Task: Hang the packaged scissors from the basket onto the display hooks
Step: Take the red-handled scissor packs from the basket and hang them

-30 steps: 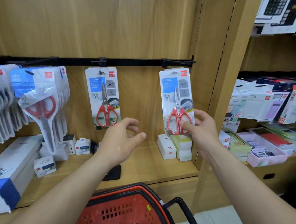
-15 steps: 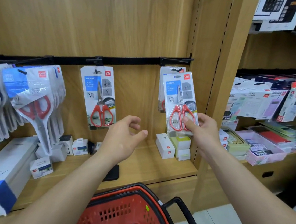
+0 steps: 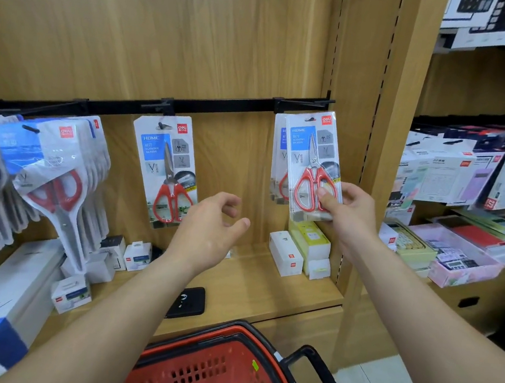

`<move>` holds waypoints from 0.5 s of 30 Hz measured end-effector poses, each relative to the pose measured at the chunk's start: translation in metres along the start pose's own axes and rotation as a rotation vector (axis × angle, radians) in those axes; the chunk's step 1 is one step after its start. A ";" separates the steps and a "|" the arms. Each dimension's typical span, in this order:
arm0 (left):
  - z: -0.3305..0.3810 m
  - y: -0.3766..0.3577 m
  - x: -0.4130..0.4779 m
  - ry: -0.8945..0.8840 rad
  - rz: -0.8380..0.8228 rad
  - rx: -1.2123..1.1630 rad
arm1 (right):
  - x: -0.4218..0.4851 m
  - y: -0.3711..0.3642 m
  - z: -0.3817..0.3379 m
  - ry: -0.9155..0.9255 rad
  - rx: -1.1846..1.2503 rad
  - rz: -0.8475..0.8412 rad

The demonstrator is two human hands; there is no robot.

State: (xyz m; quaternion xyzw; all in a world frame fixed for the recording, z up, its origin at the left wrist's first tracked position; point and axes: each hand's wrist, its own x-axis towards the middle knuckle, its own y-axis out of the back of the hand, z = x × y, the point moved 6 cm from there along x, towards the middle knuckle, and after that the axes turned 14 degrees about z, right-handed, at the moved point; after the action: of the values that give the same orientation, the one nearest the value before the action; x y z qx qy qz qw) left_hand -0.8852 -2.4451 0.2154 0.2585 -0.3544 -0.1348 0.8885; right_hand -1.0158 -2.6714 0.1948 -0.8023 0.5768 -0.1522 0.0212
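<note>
1. Right hand [image 3: 347,210] is pinching a scissors pack [image 3: 312,163] by its lower right corner, thumb pressing on the red handles and fingers wrapping behind.
2. The pack is sitting upright at the right end of the black rail [image 3: 210,107], its top edge just below the right hook [image 3: 304,103] — can't tell whether the hang slot is on the hook or not.
3. A second scissors pack [image 3: 278,159] is showing directly behind the held one, mostly covered, only its left strip peeking out.
4. Left hand [image 3: 209,233] is hovering empty in mid-air, fingers loosely curled and apart, touching nothing, in front of the shelf [image 3: 250,284].
5. A single pack [image 3: 166,169] of red-handled scissors is hanging on the middle hook, just left of and above the left hand.
6. Far left, a thick bunch of scissors packs [image 3: 56,177] is hanging off the rail, fanning out at a tilt.
7. The red basket [image 3: 211,368] is sitting at the bottom edge of view, black handle to its right — a few pack tops are poking up inside.
8. Small white boxes [image 3: 285,254] are standing on the shelf below the held pack; a dark phone-like thing [image 3: 186,303] is lying flat near the shelf's front edge.
</note>
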 end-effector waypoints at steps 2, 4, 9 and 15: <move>-0.003 -0.001 0.001 -0.005 -0.004 0.010 | 0.000 0.000 0.005 -0.006 0.013 0.028; -0.006 0.000 0.002 -0.008 -0.006 0.021 | -0.002 0.001 0.008 -0.003 0.051 0.050; -0.013 0.001 0.002 -0.010 -0.002 0.030 | 0.013 -0.012 0.012 0.056 0.002 0.071; -0.023 0.006 -0.005 -0.011 -0.011 0.056 | 0.022 -0.047 0.015 0.158 -0.331 0.066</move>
State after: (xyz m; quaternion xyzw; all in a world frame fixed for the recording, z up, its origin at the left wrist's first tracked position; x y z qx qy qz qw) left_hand -0.8722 -2.4301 0.2017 0.2845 -0.3612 -0.1313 0.8783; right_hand -0.9624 -2.6781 0.1951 -0.7612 0.6197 -0.1168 -0.1513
